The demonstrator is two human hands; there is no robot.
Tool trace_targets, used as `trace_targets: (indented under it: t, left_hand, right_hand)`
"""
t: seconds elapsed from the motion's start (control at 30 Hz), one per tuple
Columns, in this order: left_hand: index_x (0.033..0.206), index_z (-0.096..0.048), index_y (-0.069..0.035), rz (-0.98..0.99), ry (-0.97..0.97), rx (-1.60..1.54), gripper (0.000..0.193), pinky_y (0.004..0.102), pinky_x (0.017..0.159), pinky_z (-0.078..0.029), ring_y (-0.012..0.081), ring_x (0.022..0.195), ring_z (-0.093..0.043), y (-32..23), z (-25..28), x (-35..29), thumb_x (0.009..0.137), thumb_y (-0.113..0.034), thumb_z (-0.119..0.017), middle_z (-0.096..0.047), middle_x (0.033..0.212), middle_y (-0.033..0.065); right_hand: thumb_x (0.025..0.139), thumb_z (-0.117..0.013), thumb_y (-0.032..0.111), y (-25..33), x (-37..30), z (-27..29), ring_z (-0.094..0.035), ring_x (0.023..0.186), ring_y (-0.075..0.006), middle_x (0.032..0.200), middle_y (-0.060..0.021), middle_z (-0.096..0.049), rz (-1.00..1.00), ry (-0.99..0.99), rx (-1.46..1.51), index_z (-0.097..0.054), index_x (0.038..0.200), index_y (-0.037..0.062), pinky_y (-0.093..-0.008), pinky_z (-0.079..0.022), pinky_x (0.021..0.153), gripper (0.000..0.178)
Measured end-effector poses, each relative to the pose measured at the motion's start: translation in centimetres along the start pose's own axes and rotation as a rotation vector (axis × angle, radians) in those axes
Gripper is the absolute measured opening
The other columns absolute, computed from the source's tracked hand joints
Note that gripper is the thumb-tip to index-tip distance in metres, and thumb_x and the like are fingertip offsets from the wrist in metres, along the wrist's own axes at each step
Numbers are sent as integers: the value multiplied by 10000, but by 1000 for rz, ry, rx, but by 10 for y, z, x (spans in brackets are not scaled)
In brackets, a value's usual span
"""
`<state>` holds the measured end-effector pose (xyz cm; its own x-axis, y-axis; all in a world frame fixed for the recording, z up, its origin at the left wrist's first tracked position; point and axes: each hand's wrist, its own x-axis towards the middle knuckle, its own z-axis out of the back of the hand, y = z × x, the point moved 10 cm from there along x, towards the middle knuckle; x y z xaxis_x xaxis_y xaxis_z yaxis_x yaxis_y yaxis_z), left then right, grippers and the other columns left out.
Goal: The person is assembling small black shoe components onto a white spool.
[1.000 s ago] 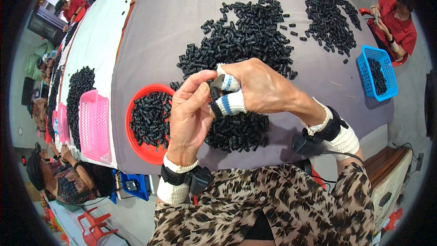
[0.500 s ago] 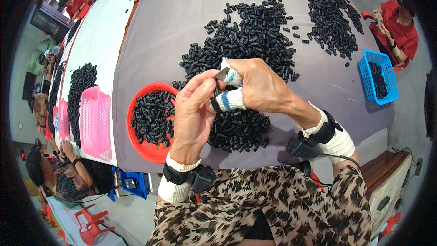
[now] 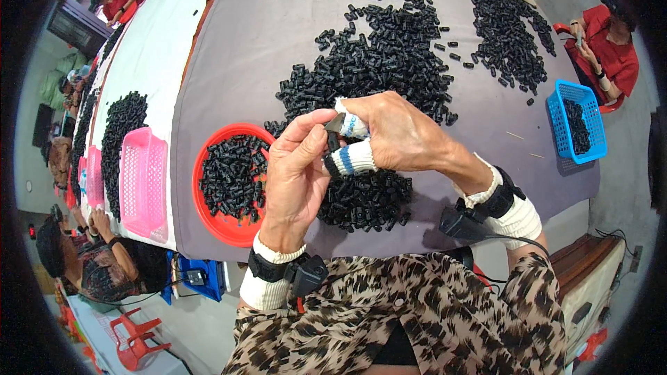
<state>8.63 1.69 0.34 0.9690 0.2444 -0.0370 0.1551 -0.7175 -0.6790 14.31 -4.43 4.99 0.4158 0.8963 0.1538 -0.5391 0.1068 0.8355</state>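
My left hand [image 3: 292, 173] pinches a small black cylindrical piece [image 3: 333, 142] between thumb and fingertips. Against it comes a short knife blade [image 3: 336, 123], its grip wrapped in white material with blue print. My right hand [image 3: 410, 132] is closed around that wrapped grip. A white knitted finger cover [image 3: 356, 156] with blue and black bands is on its fingers. Beneath and beyond both hands spreads a large heap of black pieces [image 3: 375, 62], with a smaller pile [image 3: 368, 205] nearer me. Left of my left hand stands a red basin [image 3: 199, 173] holding many such pieces.
Pink baskets [image 3: 142, 187] stand on the white cloth at left, beside another black pile [image 3: 124, 125]. A blue basket [image 3: 603, 125] with black pieces sits at the right edge. Co-workers sit at right [image 3: 615, 55], lower left [image 3: 87, 264] and far left [image 3: 119, 3].
Both hands stay nearly in place; the blade and the black piece have shifted slightly against each other. The view has moved a little.
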Motion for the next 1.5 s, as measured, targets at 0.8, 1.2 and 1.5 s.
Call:
trace_targets:
  t: [0.8, 1.2, 1.5]
  left_hand:
    - [1065, -541, 33, 40, -24, -65, 214, 266, 786, -498, 147, 853, -603, 4, 4, -4, 874, -65, -531, -616, 936, 92]
    - [1005, -600, 6, -395, -524, 704, 180, 222, 695, -447, 94, 766, -549, -113, 87, -57, 854, -87, -570, -613, 896, 56]
    - [910, -638, -16, -117, -192, 1311, 151, 226, 656, -444, 93, 732, -548, -11, 68, -16, 766, -63, -651, -595, 835, 32]
  right_hand:
    - [703, -723, 243, 1, -4, -2, -502, 577, -122, 646, -55, -556, 4, 29, 112, -558, 807, 5, -288, -412, 535, 307]
    - [731, -718, 270, -3, -7, 26, -422, 556, -42, 588, 46, -481, -39, -96, 228, -591, 730, 59, -218, -339, 503, 246]
    - [775, -670, 321, -70, -24, 36, -348, 421, -28, 511, 77, -387, -187, -198, 156, -556, 676, 85, -201, -255, 389, 280]
